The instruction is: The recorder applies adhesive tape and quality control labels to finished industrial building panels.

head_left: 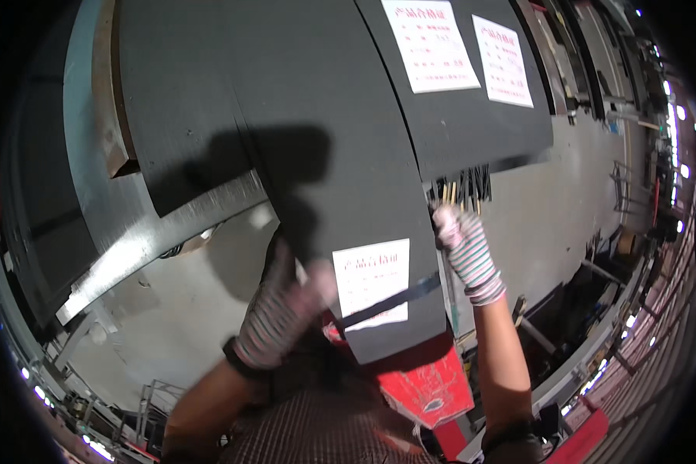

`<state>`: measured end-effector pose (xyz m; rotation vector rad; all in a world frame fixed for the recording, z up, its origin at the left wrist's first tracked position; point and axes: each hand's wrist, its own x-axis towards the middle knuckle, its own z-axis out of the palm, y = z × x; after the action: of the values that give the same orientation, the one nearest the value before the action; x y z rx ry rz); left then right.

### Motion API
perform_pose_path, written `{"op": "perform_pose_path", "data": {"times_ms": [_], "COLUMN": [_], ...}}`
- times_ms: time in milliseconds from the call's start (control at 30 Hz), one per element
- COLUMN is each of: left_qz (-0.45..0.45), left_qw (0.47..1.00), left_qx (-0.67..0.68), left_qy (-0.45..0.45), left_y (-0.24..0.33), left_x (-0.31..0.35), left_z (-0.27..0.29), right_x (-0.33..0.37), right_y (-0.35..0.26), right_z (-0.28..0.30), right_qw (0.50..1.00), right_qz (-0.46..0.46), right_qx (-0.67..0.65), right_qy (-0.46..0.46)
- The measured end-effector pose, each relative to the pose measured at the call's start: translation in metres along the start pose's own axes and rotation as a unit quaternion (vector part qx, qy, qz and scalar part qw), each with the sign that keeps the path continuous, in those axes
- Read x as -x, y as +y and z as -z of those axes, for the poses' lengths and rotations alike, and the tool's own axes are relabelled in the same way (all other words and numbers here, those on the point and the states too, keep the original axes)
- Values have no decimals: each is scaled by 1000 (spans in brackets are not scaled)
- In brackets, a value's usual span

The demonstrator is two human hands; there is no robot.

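A long dark grey panel [340, 170] runs away from me, its near end close to my body. A white paper label [375, 271] with red print lies on that end. Across the label and panel stretches a narrow black strap [398, 300]. My left hand [290, 305], in a striped knit glove, is beside the panel's left edge near the strap, its fingers smeared by motion. At the right edge, my gloved right hand [468, 255] has its fingers curled; what they hold, if anything, is hidden.
More dark panels lie to the left and right, with two white labels [431, 46] on the right one. A bare metal edge [124, 267] sticks out at left. Beneath the near end sits a scratched red metal part [429, 387]. Thin black and tan strips [464, 185] show beyond my right hand.
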<state>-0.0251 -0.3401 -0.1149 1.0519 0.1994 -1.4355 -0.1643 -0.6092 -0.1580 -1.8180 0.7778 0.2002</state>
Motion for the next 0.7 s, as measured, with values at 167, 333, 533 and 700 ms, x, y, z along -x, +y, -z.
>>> {"op": "perform_pose_path", "data": {"times_ms": [167, 333, 533, 700], "left_qz": [-72, -140, -85, -97], "left_qw": [976, 957, 986, 987], "left_qx": [-186, -231, -141, -99], "left_qy": [87, 106, 28, 84], "left_y": [-43, -38, -28, -42], "left_x": [6, 40, 99, 64], "left_z": [9, -13, -23, 61], "right_x": [46, 91, 106, 22], "right_y": [-91, -111, -208, -129], "right_z": [4, 27, -22, 63], "right_qw": [945, 900, 798, 893], "right_qz": [177, 78, 275, 221], "right_qx": [260, 425, 391, 373], "right_qy": [-85, -65, -367, -119]}}
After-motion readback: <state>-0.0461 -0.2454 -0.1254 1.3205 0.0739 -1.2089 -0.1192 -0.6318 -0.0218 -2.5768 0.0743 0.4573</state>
